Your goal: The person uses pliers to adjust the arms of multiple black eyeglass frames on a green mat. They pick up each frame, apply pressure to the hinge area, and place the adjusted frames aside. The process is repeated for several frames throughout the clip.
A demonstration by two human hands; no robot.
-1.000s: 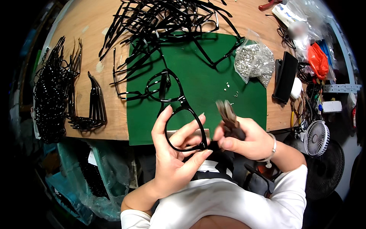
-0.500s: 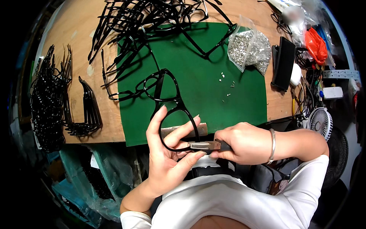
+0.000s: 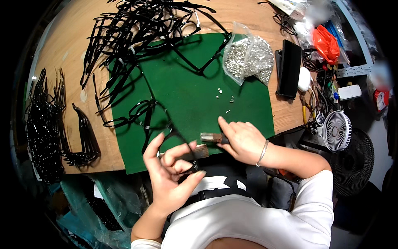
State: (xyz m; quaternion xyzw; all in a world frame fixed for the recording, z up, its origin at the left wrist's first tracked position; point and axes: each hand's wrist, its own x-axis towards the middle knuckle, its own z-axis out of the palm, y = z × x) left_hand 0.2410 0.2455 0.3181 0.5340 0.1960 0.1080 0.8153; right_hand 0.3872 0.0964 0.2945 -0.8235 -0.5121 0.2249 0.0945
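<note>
My left hand [image 3: 169,180] holds a black eyeglass frame [image 3: 193,167] over the near edge of the green mat [image 3: 190,95]. Thumb and fingers grip its near end, and motion blurs its far part. My right hand [image 3: 246,143] is closed around pliers [image 3: 211,137], whose jaws point left, apart from the frame. Its index finger stretches toward a few tiny metal pieces [image 3: 231,99] lying on the mat. Beneath the hands, a rough metal block [image 3: 202,151] is partly covered by my left fingers.
A heap of black eyeglass frames [image 3: 145,33] covers the far left. Black temple arms [image 3: 45,133] are bundled at the left edge. A clear bag of small metal parts [image 3: 248,56] lies far right on the mat, near a black case [image 3: 289,68] and a white fan [image 3: 336,130].
The pliers have come off the frame and moved up and away with my right hand. My left hand has shifted slightly left and down with the frame. The whole view has shifted.
</note>
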